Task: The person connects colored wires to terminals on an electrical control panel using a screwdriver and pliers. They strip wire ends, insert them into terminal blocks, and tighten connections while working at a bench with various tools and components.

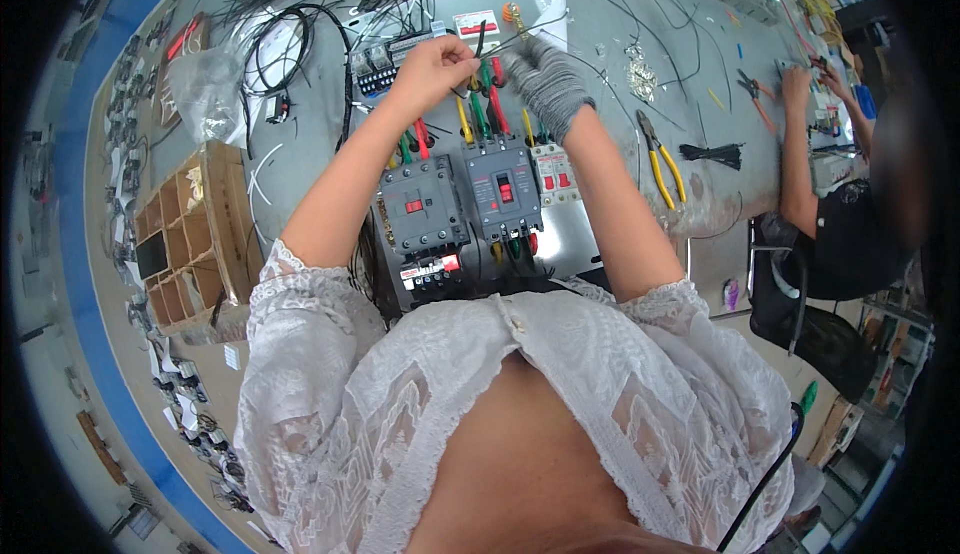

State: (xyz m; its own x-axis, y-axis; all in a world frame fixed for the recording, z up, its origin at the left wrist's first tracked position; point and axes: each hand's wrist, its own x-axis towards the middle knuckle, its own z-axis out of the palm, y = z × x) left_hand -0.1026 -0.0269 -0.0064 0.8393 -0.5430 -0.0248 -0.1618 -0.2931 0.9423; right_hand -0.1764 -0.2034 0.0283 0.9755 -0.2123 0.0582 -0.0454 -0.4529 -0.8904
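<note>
Bare and pinched, my left hand (437, 76) is at the top of a bundle of thick red, green and yellow cables (488, 89). Opposite it, my right hand (550, 84) wears a grey knitted glove, its fingers curled in by the same bundle. Between the fingertips runs a thin black strand (481, 38), a wire or a cable tie; I cannot tell which. Below the hands, the cables run into a moulded-case circuit breaker (503, 191) with a red switch. Left of it sits a similar dark grey breaker (418, 204), and right of it a small white breaker (556, 174).
Yellow-handled pliers (660, 162) and a bunch of black strips (712, 155) lie to the right. A divided wooden box (195, 239) stands at left by a clear plastic bag (205, 89). Loose black wires (275, 49) cover the far side. Another person's arm (796, 144) works at far right.
</note>
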